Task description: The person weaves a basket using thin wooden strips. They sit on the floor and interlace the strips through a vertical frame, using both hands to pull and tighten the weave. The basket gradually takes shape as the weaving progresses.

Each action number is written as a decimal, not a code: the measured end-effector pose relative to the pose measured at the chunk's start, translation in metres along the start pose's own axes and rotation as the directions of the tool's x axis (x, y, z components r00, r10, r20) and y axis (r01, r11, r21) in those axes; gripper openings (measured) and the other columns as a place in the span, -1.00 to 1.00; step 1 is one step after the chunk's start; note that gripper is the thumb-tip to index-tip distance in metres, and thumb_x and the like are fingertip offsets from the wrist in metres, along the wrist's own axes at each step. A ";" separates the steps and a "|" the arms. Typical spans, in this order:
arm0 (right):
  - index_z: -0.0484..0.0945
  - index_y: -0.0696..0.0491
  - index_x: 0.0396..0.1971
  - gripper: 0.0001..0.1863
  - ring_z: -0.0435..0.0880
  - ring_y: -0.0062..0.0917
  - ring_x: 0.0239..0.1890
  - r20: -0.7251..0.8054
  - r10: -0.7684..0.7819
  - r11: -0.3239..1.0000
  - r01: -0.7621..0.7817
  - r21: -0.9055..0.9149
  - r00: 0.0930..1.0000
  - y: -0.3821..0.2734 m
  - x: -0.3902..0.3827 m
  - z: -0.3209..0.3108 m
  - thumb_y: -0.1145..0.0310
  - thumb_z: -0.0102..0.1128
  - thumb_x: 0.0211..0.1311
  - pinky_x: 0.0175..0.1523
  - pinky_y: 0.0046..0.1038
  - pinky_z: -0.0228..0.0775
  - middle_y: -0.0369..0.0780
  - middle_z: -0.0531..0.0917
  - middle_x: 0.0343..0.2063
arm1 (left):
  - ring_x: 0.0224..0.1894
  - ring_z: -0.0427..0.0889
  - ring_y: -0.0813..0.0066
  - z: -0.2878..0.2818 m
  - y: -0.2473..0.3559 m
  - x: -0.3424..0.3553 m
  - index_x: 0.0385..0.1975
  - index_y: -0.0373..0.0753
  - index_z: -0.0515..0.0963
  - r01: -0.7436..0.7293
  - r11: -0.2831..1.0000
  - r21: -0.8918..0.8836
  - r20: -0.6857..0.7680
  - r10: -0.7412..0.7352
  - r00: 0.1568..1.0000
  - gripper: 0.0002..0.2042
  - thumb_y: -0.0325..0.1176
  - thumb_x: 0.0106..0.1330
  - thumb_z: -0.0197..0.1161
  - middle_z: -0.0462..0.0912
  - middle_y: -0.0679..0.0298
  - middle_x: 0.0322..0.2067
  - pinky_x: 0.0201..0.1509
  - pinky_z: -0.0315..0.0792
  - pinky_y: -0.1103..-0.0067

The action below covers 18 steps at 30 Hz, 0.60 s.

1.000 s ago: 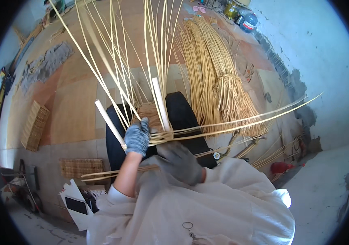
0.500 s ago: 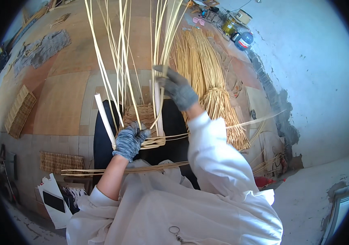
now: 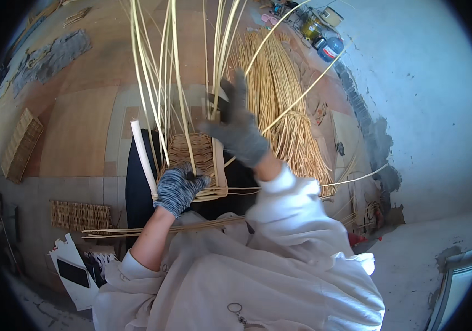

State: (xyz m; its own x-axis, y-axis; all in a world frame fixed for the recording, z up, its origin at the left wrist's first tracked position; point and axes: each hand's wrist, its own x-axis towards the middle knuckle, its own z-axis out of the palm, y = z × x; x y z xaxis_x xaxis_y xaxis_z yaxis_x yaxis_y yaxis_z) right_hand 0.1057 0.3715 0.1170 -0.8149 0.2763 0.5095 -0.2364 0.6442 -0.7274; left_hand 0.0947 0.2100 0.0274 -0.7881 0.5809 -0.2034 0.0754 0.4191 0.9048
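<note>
A small partly woven wicker basket (image 3: 189, 150) rests over dark cloth in front of me. Long pale willow rods (image 3: 176, 60) rise from it, and a thick peeled stick (image 3: 144, 157) stands at its left corner. My left hand (image 3: 178, 189), in a grey striped knit glove, is closed on the basket's near edge, around the foot of an upright rod. My right hand (image 3: 240, 131), gloved and slightly blurred, is raised beside the right-hand rods with its fingers spread. Two rods lean out to the right past it. Its far fingers partly overlap the rods.
A tied bundle of willow rods (image 3: 280, 88) lies on the floor at the right. Woven panels (image 3: 23, 146) lie at the left, with grey cloth (image 3: 54, 60) farther back. Loose rods (image 3: 164, 229) cross my lap. A blue-capped jug (image 3: 331, 49) stands by the wall.
My right hand has spread its fingers and moved slightly nearer me. Two rods now slant outward to the right. My left hand keeps its hold, and the basket has shifted slightly.
</note>
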 end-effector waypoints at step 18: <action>0.53 0.15 -0.20 -0.40 0.54 -0.23 -0.20 0.473 0.229 0.817 0.097 -0.569 0.851 0.056 -0.113 -0.022 -0.08 0.24 -0.08 -0.07 -0.23 0.33 -0.12 0.56 -0.40 | -0.21 0.52 0.35 -0.005 -0.036 -0.009 0.02 -0.12 0.46 -0.580 0.312 0.753 0.228 0.702 0.675 -0.54 -0.16 0.08 0.18 0.53 0.26 -0.25 -0.11 0.36 0.39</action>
State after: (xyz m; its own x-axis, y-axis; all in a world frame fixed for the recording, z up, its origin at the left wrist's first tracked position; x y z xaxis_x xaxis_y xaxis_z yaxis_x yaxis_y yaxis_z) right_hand 0.1959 0.3927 0.0289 -0.9977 0.0453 0.0502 0.0293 0.9587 -0.2830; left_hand 0.0961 0.1854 -0.0015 -0.3392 0.8455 0.4124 0.9402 0.3193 0.1186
